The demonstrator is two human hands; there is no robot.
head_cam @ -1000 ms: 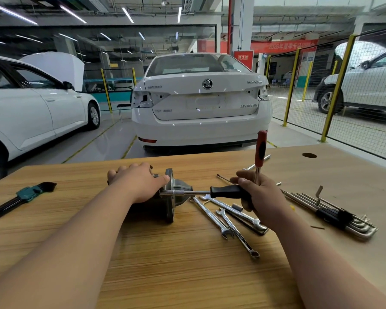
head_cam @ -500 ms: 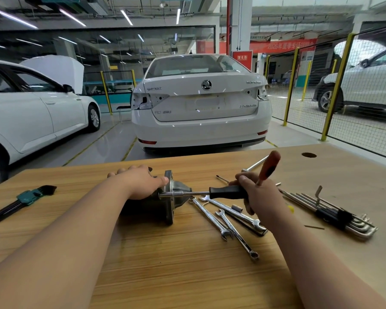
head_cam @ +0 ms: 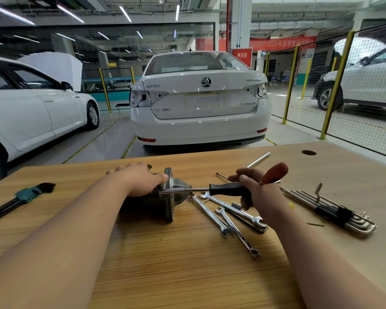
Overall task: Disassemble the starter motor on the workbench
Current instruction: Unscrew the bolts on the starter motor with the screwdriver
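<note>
starter motor (head_cam: 170, 198) on its side beneath the gripping left hand (head_cam: 138, 181), long axis left to right, nose toward the right hand (head_cam: 260, 192). right hand wrapped round a black-handled driver (head_cam: 227, 188), shaft along that axis, tip at the flange; red handle (head_cam: 274, 173) also pinched. "superb" readable on the car (head_cam: 201, 103) beyond both hands.

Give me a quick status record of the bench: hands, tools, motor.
left hand: grips the starter motor, thumb at its flange
right hand: holds the black-handled driver and the red-handled screwdriver
driver shaft: roughly level, tip at the motor's flange
wrenches: loose on the workbench, right of the motor
silver hex key set: far right, untouched
green hex key set: far left, untouched
</note>
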